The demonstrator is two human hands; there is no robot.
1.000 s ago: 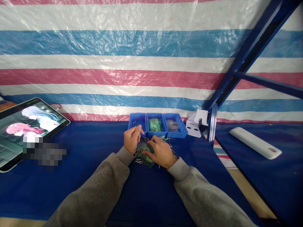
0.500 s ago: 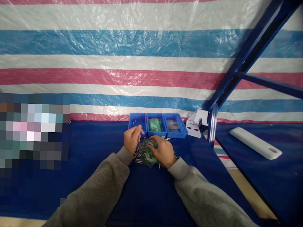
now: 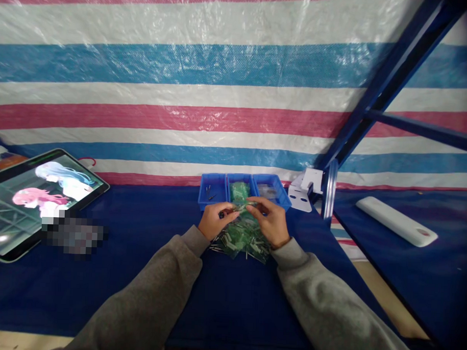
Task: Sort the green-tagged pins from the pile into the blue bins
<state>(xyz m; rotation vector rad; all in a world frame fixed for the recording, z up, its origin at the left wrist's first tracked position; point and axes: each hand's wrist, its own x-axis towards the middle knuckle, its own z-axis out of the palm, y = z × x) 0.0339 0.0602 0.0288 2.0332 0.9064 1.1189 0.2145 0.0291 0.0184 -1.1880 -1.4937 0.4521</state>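
My left hand (image 3: 213,221) and my right hand (image 3: 273,223) meet above a pile, fingers pinched on a small greenish clear plastic bag (image 3: 241,207). What the bag holds is too small to make out. Below them lie several green-tinted plastic bags (image 3: 239,237) with thin metal pieces in and around them. Behind my hands stand three joined blue bins: a few small dark pieces lie in the left bin (image 3: 218,180), green bags (image 3: 239,189) fill the middle one, and clear bags (image 3: 266,191) lie in the right one.
A tablet (image 3: 41,199) with a lit screen rests at the left of the blue table (image 3: 146,274); a blurred patch covers something beside it. White bent sheet pieces (image 3: 300,195) stand right of the bins, near a metal post (image 3: 328,193). A long white object (image 3: 396,221) lies farther right.
My right hand has lifted from the pile with a small bag, and my left hand has come in to grip it too. More of the pile shows below them.
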